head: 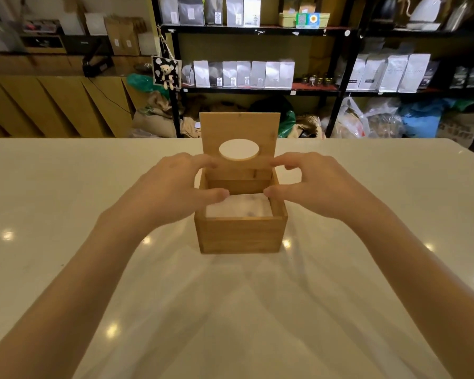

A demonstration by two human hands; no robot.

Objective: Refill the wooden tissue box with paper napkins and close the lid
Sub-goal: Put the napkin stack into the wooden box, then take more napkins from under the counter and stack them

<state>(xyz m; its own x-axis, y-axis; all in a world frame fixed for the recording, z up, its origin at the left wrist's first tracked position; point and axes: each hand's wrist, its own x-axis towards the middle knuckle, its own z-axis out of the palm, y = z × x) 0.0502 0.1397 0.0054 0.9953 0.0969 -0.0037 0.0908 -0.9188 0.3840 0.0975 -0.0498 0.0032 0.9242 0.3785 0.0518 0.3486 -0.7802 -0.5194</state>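
Your left hand (175, 187) and your right hand (309, 184) reach forward over the one wooden box (240, 236) in the middle of the white table (52, 201), fingers loosely bent and a little spread, thumbs pointing inward above the white napkins (240, 207) without gripping anything I can see. The box is square, of smooth light wood. Its one lid (240, 127) stands upright at the back, with one oval hole.

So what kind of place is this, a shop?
Probably a coffee shop or roastery storeroom: black shelves hold rows of sealed bags, burlap sacks sit on the floor, and a wooden counter runs left.
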